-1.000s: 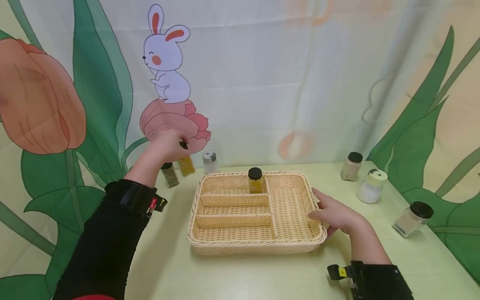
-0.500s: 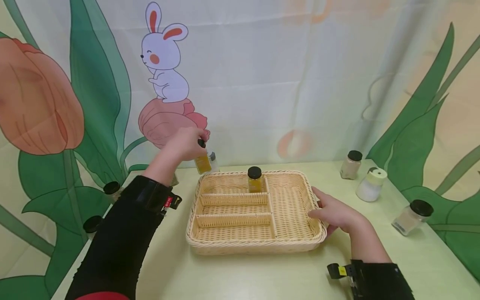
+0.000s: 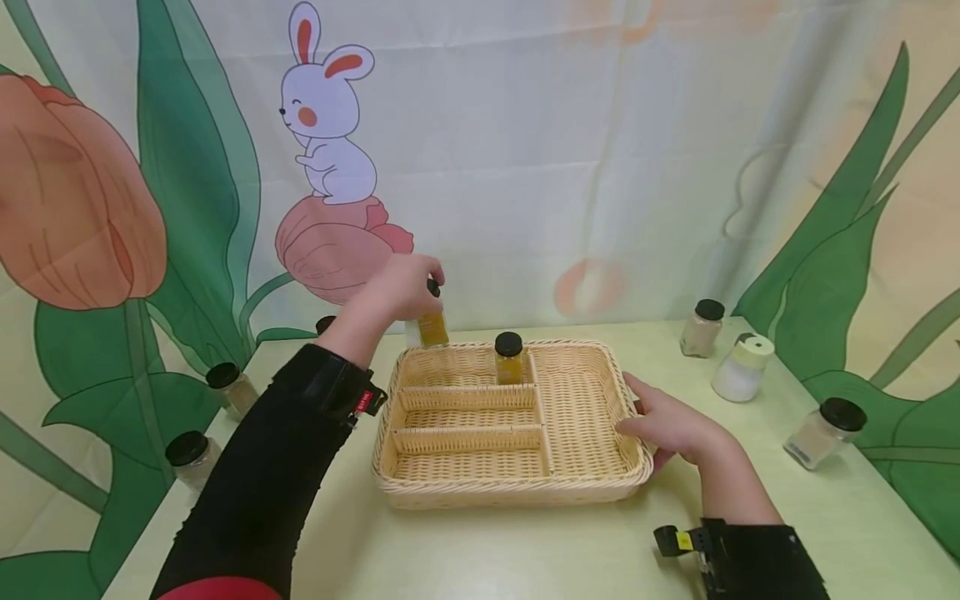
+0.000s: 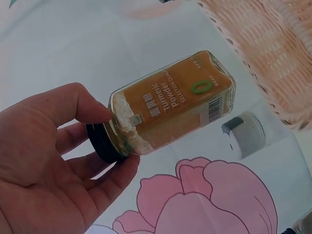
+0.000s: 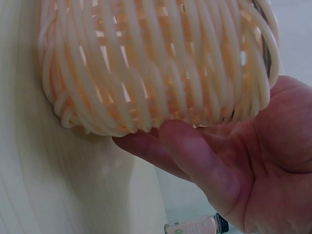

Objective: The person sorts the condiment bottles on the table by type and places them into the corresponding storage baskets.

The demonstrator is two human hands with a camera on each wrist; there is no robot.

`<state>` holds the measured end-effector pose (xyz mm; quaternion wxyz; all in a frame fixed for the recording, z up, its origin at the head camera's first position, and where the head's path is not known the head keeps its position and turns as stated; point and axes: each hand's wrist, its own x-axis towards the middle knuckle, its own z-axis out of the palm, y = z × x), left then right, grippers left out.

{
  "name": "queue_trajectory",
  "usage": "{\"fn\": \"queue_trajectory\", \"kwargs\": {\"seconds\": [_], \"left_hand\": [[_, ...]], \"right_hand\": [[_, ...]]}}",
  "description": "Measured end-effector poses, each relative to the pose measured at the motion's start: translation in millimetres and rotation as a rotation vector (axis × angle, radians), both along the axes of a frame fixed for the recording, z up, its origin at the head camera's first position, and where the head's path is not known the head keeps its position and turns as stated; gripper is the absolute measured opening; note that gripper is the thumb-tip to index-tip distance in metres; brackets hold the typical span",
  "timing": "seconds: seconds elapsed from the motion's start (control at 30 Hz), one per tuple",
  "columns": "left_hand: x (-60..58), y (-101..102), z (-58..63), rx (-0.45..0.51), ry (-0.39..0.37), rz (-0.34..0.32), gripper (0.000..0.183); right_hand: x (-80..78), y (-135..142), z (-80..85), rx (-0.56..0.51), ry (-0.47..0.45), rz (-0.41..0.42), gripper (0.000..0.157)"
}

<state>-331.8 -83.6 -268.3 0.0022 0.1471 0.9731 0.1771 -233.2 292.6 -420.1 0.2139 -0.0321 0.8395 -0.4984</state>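
My left hand [image 3: 405, 287] pinches the black lid of a glass jar of turmeric powder [image 4: 175, 102] between thumb and fingers. In the head view the jar hangs just beyond the back left rim of a divided wicker basket [image 3: 510, 497]. The left wrist view shows its printed label and yellow-brown powder. My right hand [image 3: 671, 423] grips the basket's right side, thumb over the rim; from the right wrist its fingers lie along the woven wall [image 5: 146, 63]. Inside the back left compartment stands another black-lidded jar of yellow powder [image 3: 509, 360].
On the right of the table stand a pale spice jar [image 3: 702, 329], a green-topped white shaker [image 3: 742, 369] and a larger black-lidded jar [image 3: 825, 433]. More jars [image 3: 232, 389] line the left edge, one partly behind my forearm. A clear-and-white container [image 4: 248, 134] is behind the turmeric.
My left hand has lifted the turmeric jar and carried it rightward from the back left jars toward the basket. The right hand has kept its hold on the basket, which stays in place.
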Motion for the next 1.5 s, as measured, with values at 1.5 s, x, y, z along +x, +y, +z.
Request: {"fn": "queue_trajectory", "kwargs": {"seconds": [1.5], "left_hand": [[2.7,58,-40.0,-0.163,-0.025,-0.158,0.025]], "right_hand": [[1.8,0,0.3,0.016,-0.002,-0.017,0.09]]}}
